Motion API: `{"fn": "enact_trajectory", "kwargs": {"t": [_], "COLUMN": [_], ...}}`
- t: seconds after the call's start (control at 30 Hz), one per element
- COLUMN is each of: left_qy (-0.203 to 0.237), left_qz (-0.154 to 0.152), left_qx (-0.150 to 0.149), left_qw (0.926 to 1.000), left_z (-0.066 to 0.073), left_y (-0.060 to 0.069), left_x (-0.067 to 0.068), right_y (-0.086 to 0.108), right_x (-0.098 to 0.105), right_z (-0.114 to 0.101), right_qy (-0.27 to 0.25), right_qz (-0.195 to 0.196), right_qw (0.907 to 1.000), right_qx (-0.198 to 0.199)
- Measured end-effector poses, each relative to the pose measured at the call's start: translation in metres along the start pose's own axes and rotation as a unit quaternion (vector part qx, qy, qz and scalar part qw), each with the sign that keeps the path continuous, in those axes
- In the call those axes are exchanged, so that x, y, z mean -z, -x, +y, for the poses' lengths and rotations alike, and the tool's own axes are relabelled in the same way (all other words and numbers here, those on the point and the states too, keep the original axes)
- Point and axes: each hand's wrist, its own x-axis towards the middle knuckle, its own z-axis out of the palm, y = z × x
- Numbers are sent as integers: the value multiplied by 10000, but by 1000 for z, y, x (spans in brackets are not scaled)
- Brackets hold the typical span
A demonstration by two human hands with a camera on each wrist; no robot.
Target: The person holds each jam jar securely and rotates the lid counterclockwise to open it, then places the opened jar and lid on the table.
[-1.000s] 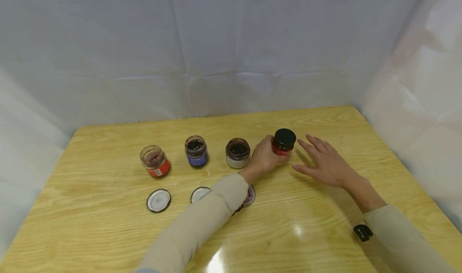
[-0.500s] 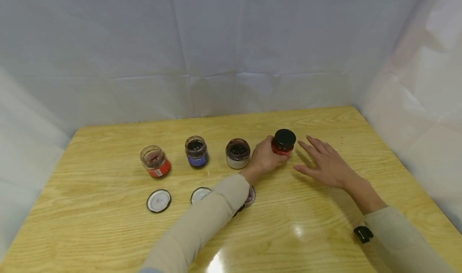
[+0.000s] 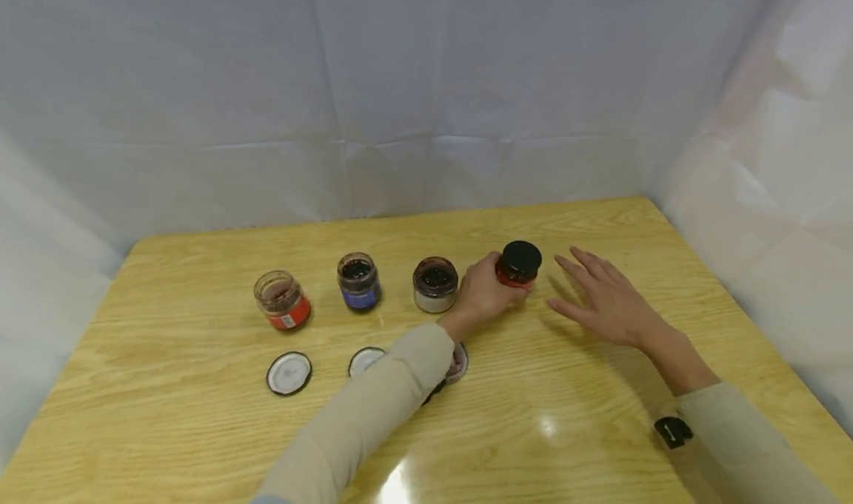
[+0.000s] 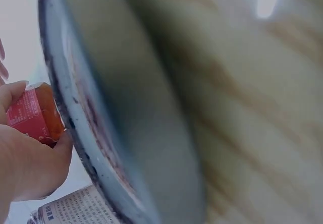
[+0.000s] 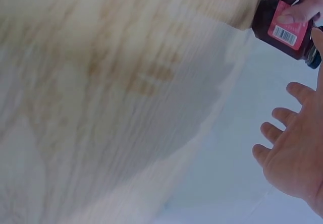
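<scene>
In the head view my left hand (image 3: 483, 295) grips a jar (image 3: 519, 266) with a black lid and a red label. Its thumb and fingers also show around the red-labelled jar (image 4: 35, 114) in the left wrist view. To the right of that jar, my right hand (image 3: 608, 304) is held with fingers spread, apart from it and holding nothing. The right wrist view gives the same right hand (image 5: 298, 151) below the jar (image 5: 287, 26), whose label has a barcode. Just left of the gripping hand stands an uncovered white-labelled jar (image 3: 435, 286) with dark contents.
Two more uncovered jars stand leftward, one blue-labelled (image 3: 360, 282), one red-labelled (image 3: 283, 301). In front lie upturned lids: a whole one (image 3: 289, 374), another (image 3: 365, 359) partly behind the left sleeve, and a stained one (image 3: 457, 363). White sheeting (image 3: 373, 104) hangs behind the table (image 3: 166, 430).
Everything in the head view has shifted slightly left, while my right hand sits a little farther right of the jar. My left hand keeps its hold on the jar.
</scene>
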Motion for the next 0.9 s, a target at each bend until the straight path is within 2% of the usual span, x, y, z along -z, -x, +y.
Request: {"fn": "enact_trajectory", "kwargs": {"t": [0.27,0.43,0.77,0.9], "left_qy": [52,93,161,284], "left_qz": [-35,-78,12,94], "left_qx": [-68,-199,-601,-912], "left_qw": [10000,9997,9981,9954], "left_z": [8,15,21,20], "left_y": [8,16,36,43], "left_x": [4,11,35,44], "right_y": [2,4,7,7], "right_x": [7,11,19,21], "right_z": [1,2,-7,-14], "right_qy": [-156,-237,-408,-490], "right_qz": [294,497,896,1050], "right_qw": [9994,9985,9951,9929], "right_qx": [-64,-55,127,271]}}
